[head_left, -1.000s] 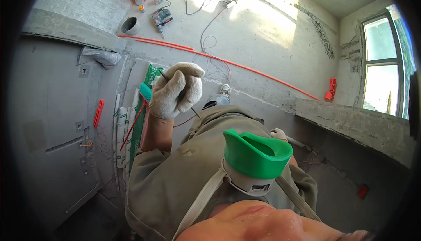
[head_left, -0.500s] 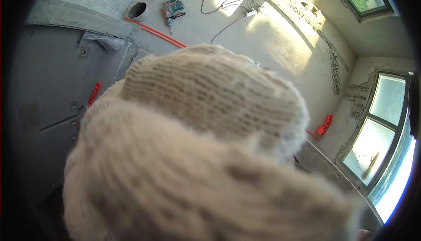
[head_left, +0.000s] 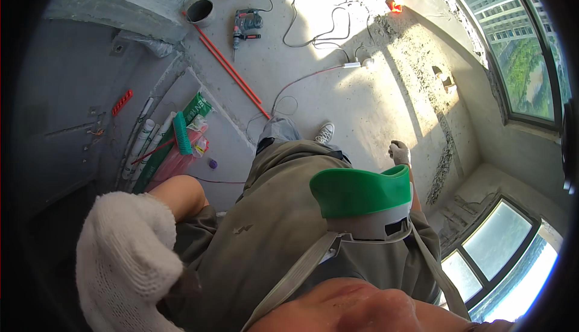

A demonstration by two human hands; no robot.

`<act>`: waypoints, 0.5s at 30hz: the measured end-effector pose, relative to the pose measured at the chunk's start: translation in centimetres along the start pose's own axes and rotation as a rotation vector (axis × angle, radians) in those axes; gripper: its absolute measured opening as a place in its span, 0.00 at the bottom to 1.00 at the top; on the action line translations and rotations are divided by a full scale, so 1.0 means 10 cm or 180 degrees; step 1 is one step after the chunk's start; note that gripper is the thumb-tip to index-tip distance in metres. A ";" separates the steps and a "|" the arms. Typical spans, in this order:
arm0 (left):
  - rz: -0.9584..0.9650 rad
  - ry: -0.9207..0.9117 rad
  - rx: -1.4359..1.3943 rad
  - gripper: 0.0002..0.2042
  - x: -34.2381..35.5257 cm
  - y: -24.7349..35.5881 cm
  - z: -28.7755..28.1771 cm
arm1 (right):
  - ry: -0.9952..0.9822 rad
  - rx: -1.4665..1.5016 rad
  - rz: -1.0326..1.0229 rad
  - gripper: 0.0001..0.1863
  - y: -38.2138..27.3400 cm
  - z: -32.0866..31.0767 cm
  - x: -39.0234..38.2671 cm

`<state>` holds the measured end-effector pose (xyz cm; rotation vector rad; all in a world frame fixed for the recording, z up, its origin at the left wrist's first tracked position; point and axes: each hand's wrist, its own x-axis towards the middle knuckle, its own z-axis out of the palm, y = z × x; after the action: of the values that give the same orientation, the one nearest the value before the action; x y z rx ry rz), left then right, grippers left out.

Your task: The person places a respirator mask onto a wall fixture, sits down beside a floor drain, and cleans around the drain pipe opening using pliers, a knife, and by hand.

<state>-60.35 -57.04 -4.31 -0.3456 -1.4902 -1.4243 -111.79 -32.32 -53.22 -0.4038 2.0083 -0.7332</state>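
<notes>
At the lower left, close to the camera, my left hand [head_left: 123, 253] is raised in a thick white knitted glove. Its fingers are curled in, and a blurred brownish patch shows beside them; what it may be is unclear. My right hand [head_left: 398, 151], gloved in dirty white knit, hangs low on the right with its fingers folded and nothing visible in them. Between the hands, a green and grey half-mask [head_left: 360, 194] hangs at my chest on pale straps [head_left: 295, 282], touched by neither hand.
A rotary hammer drill [head_left: 245, 28] lies on the concrete floor beside red pipes [head_left: 229, 69] and a dark-mouthed bucket [head_left: 199, 12]. A cable [head_left: 294, 15] runs to a white power strip [head_left: 351, 64]. Rolls and a green brush [head_left: 181, 133] lie at left. Windows [head_left: 512, 48] line the right.
A gloved hand that filled the middle of the view, close to the camera, has moved away. The mask, my body and both hands now show, and the view has shifted slightly.
</notes>
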 end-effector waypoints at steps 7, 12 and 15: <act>0.0290 0.0299 0.0080 0.08 0.34 -0.71 -0.50 | -0.0136 -0.0283 -0.0624 0.20 -1.13 0.21 1.32; 0.0532 0.0153 -0.0079 0.08 0.70 -0.83 -1.23 | -0.0632 -0.1582 -0.0410 0.20 -0.78 0.83 1.62; 0.0749 0.0059 -0.0219 0.08 1.24 -1.29 -2.14 | -0.0848 -0.1840 -0.0137 0.19 -0.71 1.06 1.51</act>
<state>-66.27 -84.26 -6.28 -0.5312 -1.3397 -1.2887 -110.55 -49.51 -62.78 -0.8348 1.9309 -0.0955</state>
